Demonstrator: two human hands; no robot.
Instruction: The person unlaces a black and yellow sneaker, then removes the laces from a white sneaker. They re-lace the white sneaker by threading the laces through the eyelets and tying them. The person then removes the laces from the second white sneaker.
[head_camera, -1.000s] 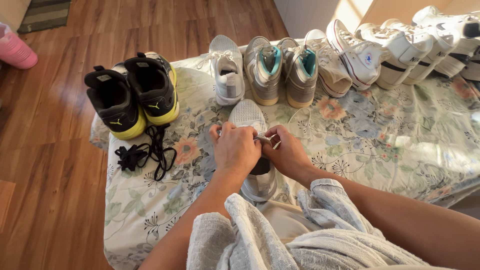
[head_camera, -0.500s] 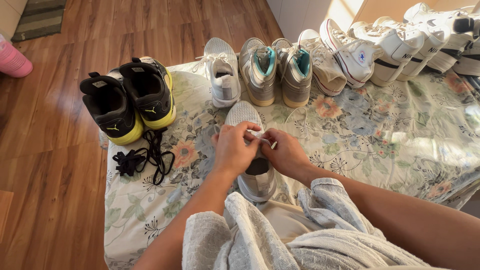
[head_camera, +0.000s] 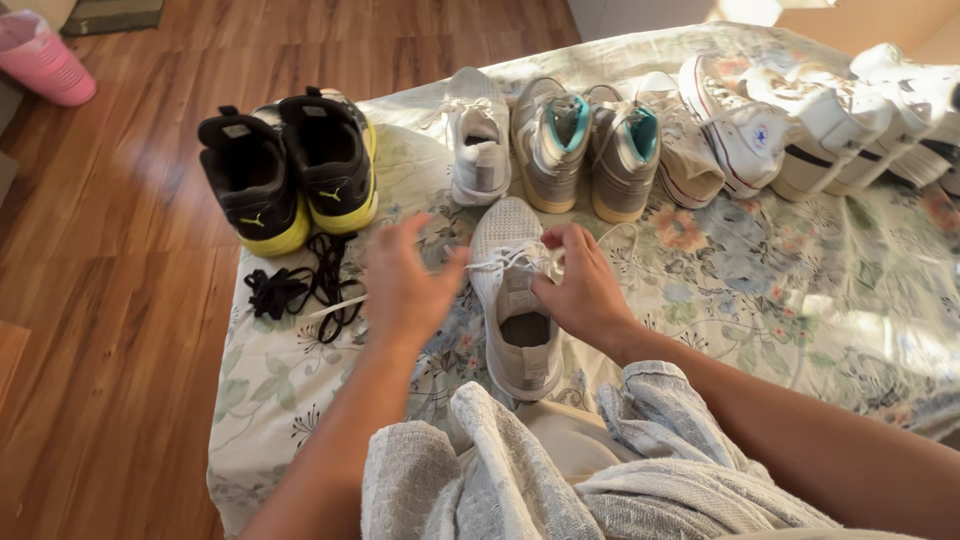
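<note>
Your left hand (head_camera: 405, 285) sits just left of the light grey knit sneaker (head_camera: 515, 295), fingers curled and pinching a white lace (head_camera: 495, 264) that runs taut across to the shoe; the image is motion-blurred, so the exact closure of the pinch cannot be told. Your right hand (head_camera: 580, 290) rests against the right side of the same shoe, fingers closed on the lace at the eyelets.

The sneaker lies on the floral cloth (head_camera: 760, 290) directly in front of you, toe pointing away, heel toward your lap. Its upper is pale grey mesh, the opening dark, with a heel tab at the near end.

Count on the cloth: one pair of black shoes with yellow soles (head_camera: 290, 170) at the far left; one single grey knit sneaker (head_camera: 478, 140) matching the one in hand; one pair of grey shoes with teal linings (head_camera: 590, 145); a row of white shoes (head_camera: 800, 120) running to the right edge, at least five visible, the furthest cut off by the frame. One loose bundle of black laces (head_camera: 300, 285) lies just before the black pair, near your left hand
</note>
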